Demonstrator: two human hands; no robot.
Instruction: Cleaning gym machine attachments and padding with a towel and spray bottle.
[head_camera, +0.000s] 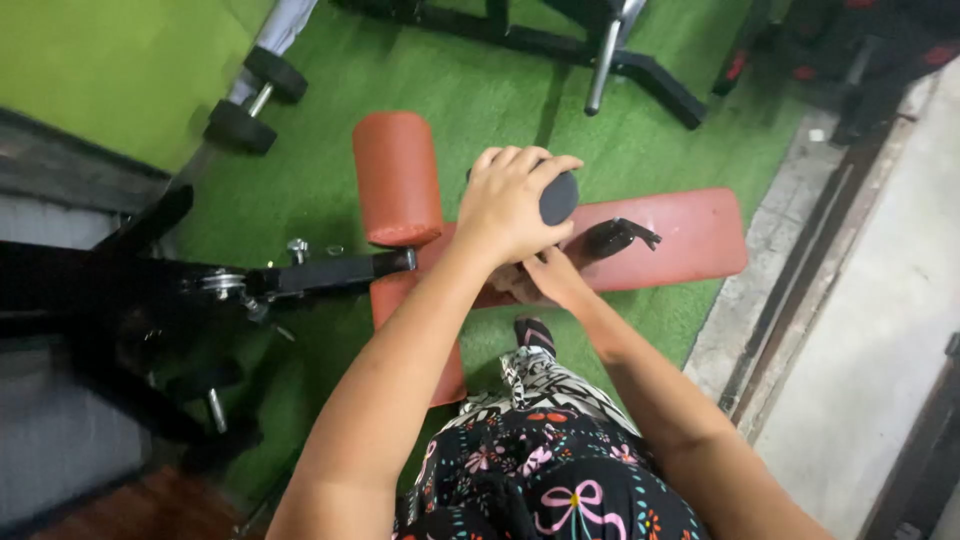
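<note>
My left hand (508, 206) is closed over the top of a black dumbbell (558, 197), whose round end shows under my fingers. My right hand (541, 280) sits just below it, fingers wrapped around the lower part of the same dumbbell, mostly hidden by the left hand. Both hands are over a red padded bench (690, 232). A red roller pad (397, 177) stands to the left of my hands. My leg in floral patterned trousers (545, 460) shows at the bottom.
A black metal frame (320, 270) carries the roller pad on the left. Another dumbbell (258, 98) lies on the green turf at upper left. Black machine legs (640, 70) cross the top. A concrete strip (880, 300) runs along the right.
</note>
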